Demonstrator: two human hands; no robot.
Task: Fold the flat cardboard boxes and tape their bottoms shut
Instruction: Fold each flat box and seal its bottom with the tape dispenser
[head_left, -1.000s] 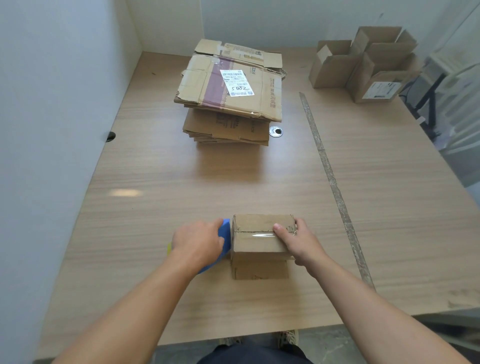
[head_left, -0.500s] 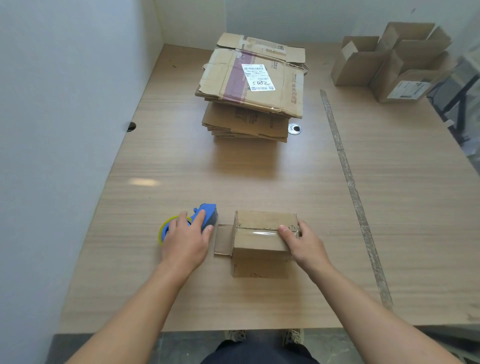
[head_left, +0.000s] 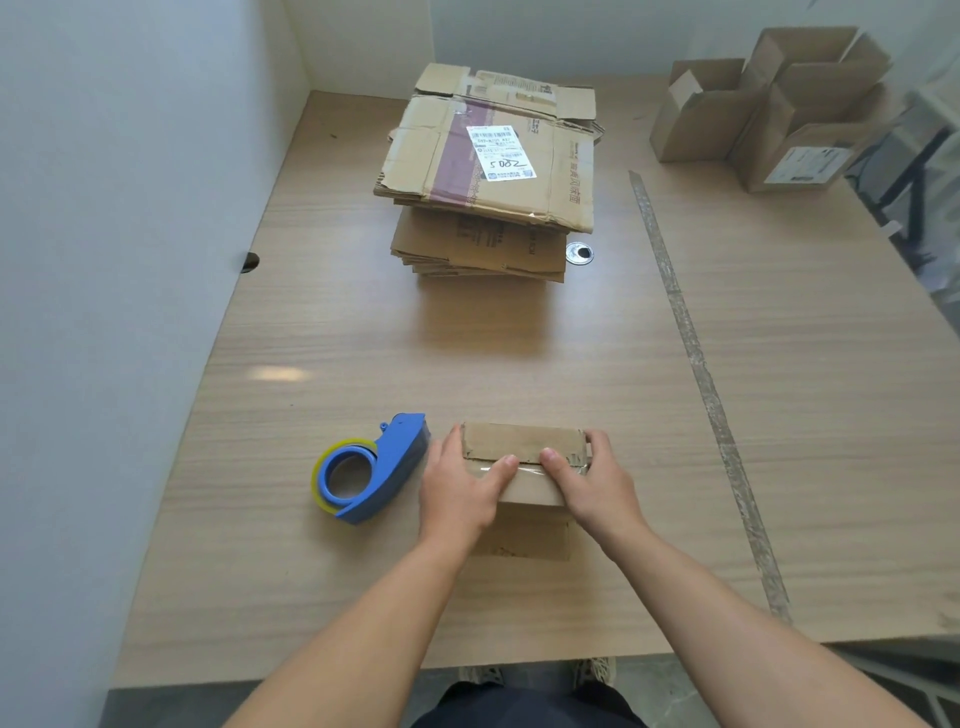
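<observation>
A small folded cardboard box stands near the table's front edge with a strip of clear tape along its top seam. My left hand holds its left end and my right hand holds its right end. Both thumbs press on the tape at the middle of the seam, and the fingers wrap round the box's sides. The blue tape dispenser, holding a yellow-edged roll, lies on the table just left of my left hand, untouched. A stack of flat cardboard boxes sits at the back centre.
Several folded open boxes stand at the back right corner. A worn strip of tape runs front to back along the wooden table. A white wall borders the left side. A metal grommet sits beside the stack.
My left hand set the tape dispenser down to the left, let go of it, and came onto the box. My right hand stayed on the box, its thumb sliding toward the middle.
</observation>
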